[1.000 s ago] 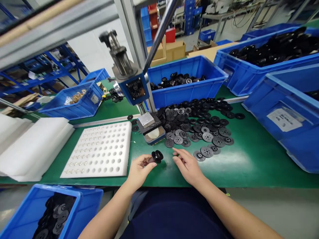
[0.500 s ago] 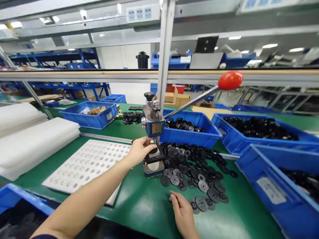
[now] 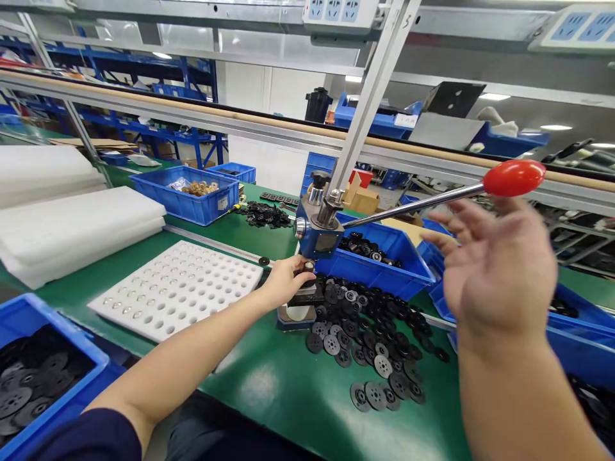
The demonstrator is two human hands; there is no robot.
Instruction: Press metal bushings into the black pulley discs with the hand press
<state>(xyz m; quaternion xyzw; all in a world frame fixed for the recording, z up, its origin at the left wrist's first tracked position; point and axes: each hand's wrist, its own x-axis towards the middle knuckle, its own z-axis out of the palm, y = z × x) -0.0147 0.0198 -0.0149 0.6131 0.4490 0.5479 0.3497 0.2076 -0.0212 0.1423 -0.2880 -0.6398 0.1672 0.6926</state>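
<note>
My left hand (image 3: pixel 287 280) is at the blue hand press (image 3: pixel 321 238), thumb and fingers pinched together just under its ram. Whatever sits between those fingertips is mostly hidden; something dark shows below them on the press base (image 3: pixel 296 317). Blurred by motion, my right hand (image 3: pixel 500 269) is raised with its fingers apart, just below the red knob (image 3: pixel 514 178) at the end of the press lever (image 3: pixel 418 203). I cannot tell whether it touches the knob. Many black and grey discs (image 3: pixel 375 349) lie piled on the green table right of the press.
A white foam tray (image 3: pixel 158 323) with small clear pieces in some holes lies left of the press. Blue bins stand around: one with dark parts (image 3: pixel 379 276) behind, one with brown parts (image 3: pixel 185 203) far left, one with discs (image 3: pixel 93 368) near left. White foam sheets (image 3: pixel 81 221) are stacked left.
My right hand has risen from the table beside the discs to the lever knob, its fingers spreading. My left hand has stayed at the press. The view has tilted and shifted.
</note>
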